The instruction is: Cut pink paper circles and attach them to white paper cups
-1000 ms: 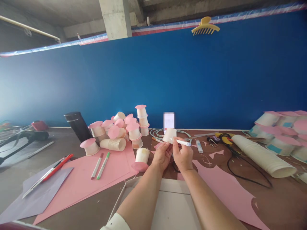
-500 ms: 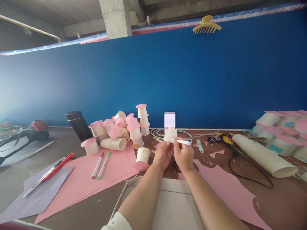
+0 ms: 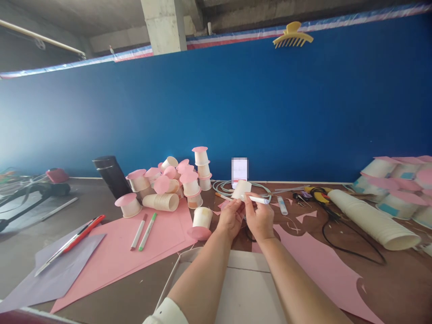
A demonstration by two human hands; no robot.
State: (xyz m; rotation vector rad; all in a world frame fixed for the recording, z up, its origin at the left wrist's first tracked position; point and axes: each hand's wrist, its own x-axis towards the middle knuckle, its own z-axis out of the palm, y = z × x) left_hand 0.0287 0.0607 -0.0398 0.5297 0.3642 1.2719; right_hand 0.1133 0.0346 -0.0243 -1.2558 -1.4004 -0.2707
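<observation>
A white paper cup [image 3: 241, 189] is held tilted by my left hand [image 3: 231, 216], whose fingers close around its lower end. Pinched in my right hand [image 3: 259, 219] is a white marker pen [image 3: 259, 200], its tip end at the cup's side. Whether the tip touches the cup, I cannot tell. Just left of my hands stands a paper cup with a pink paper disc [image 3: 200, 233] under it. A phone-like screen [image 3: 240, 170], blurred out, stands upright behind the held cup, with a pale coiled cable [image 3: 221, 185] around it.
Pink paper sheets [image 3: 111, 265] lie at left with two markers [image 3: 147, 231] and a red utility knife [image 3: 81, 235] on purple paper. Cups with pink discs [image 3: 131, 208] cluster behind them, beside a black bottle [image 3: 111, 176]. A long cup stack [image 3: 374, 219] lies right. A white box [image 3: 246, 288] sits under my forearms.
The whole view has shifted very slightly. My hands keep the same hold on the cup and marker, with hardly any visible movement.
</observation>
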